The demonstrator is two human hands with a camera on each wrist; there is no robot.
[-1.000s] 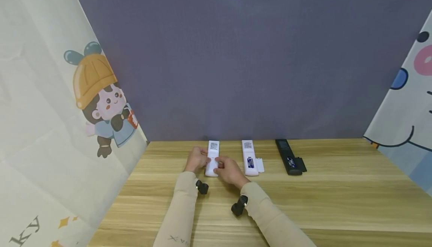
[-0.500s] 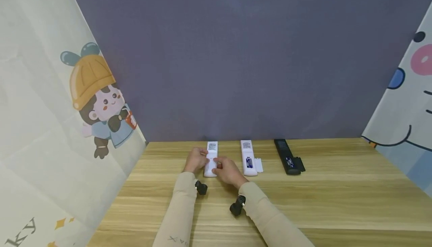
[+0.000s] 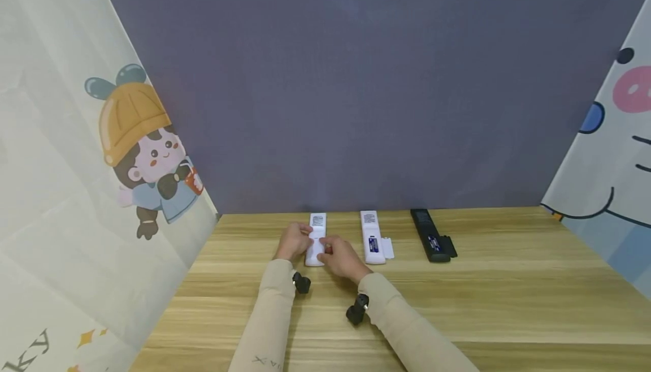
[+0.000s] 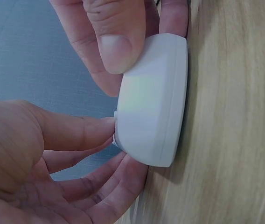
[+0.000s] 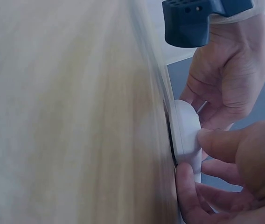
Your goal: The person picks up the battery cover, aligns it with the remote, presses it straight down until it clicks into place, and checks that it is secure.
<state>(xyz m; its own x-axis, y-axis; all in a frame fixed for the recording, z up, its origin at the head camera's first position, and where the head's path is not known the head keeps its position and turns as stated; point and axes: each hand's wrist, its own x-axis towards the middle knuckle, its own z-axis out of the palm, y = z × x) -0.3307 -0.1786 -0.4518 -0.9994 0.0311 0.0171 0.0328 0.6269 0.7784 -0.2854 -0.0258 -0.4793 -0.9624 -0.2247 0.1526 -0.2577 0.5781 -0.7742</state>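
A white remote control (image 3: 317, 225) lies back up at the left of a row of remotes. My left hand (image 3: 294, 241) holds it from the left, its thumb (image 4: 83, 132) pressing at a thin white edge (image 4: 116, 115) that stands up from the back. From the right, my right hand (image 3: 344, 256) grips the same remote near its lower end. Its thumb (image 5: 219, 142) lies on the back, with a finger (image 5: 187, 189) along the side by the table. No batteries show in this remote; the fingers hide part of its back.
A second white remote control (image 3: 369, 226) lies to the right, batteries exposed, with its white battery cover (image 3: 388, 248) beside it. Further right is a black remote control (image 3: 425, 226), likewise uncovered, its black cover (image 3: 448, 246) alongside. A dark grey backdrop (image 3: 330, 89) rises behind the wooden table (image 3: 508, 293).
The head view has shifted a little, so everything sits slightly further left. Both hands keep almost the same hold on the left white remote control.
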